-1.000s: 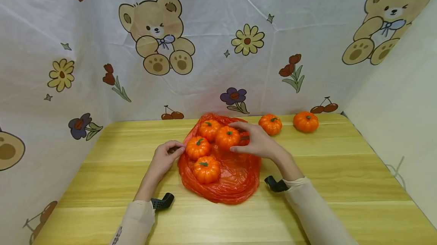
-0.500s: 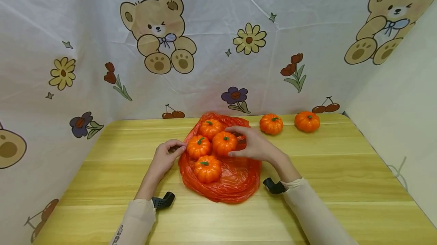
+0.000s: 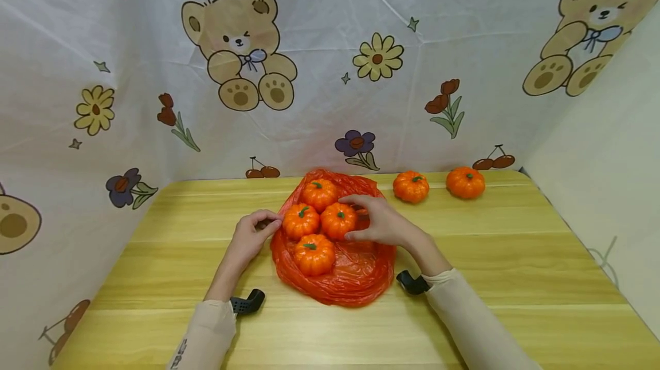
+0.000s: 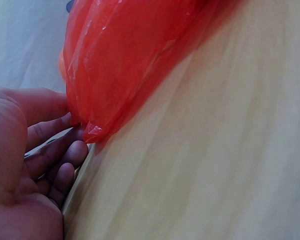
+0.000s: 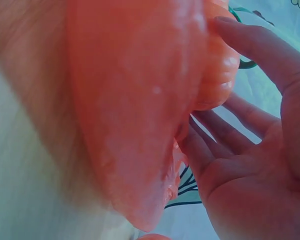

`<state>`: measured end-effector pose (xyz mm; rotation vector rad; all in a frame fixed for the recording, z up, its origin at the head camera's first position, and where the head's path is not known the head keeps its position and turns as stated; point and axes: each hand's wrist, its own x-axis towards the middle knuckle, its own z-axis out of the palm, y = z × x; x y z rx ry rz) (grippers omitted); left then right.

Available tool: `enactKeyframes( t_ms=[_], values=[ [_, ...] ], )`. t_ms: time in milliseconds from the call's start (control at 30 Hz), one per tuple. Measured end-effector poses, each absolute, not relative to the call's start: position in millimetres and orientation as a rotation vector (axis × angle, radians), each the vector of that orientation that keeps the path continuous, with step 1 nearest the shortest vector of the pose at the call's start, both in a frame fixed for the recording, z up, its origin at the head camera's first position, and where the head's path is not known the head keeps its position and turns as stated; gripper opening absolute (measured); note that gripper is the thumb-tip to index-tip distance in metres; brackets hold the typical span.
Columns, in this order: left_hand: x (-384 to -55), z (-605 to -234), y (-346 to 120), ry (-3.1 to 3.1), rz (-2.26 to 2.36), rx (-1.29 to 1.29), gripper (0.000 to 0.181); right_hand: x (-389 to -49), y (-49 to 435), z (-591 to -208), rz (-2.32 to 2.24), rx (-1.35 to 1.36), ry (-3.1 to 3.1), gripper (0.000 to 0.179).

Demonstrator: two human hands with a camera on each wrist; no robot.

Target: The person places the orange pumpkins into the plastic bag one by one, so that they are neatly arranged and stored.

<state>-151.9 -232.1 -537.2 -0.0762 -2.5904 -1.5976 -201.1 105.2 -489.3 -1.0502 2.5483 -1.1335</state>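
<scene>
Four-lobed spread aside, a red plastic bag (image 3: 356,292) lies opened out on the table with several small orange pumpkins in it. My left hand (image 3: 250,238) pinches the bag's left edge; in the left wrist view its thumb and fingers (image 4: 47,107) meet at the red film. At the right of the group, my right hand (image 3: 384,221) holds a pumpkin (image 3: 338,221) between thumb and fingers. The right wrist view shows the thumb against that pumpkin (image 5: 222,75), partly hidden by the bag wall. Beside it sit a back pumpkin (image 3: 319,195), a left pumpkin (image 3: 301,222) and a front pumpkin (image 3: 314,255).
Two more pumpkins stand outside the bag at the table's back right: a nearer one (image 3: 411,187) and a farther one (image 3: 466,182). A bear-print cloth (image 3: 309,72) hangs behind the wooden table (image 3: 170,278). A pale wall (image 3: 608,146) bounds the right side.
My right hand has brought its pumpkin slightly left and down, in among the others in the bag. The left hand has kept its place at the bag's edge.
</scene>
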Motion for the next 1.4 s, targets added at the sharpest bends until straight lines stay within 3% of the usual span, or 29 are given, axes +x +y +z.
enactKeyframes(
  t_ms=[800,1400],
  values=[
    [-153,-537,-234,-2.610,-1.603,-0.079,0.016,-205,116,-481,-1.219,-0.942,2.678,0.064],
    [-152,-538,-235,-2.610,-1.600,-0.084,0.014,-221,148,-480,-1.528,-0.790,2.735,0.056]
  ],
)
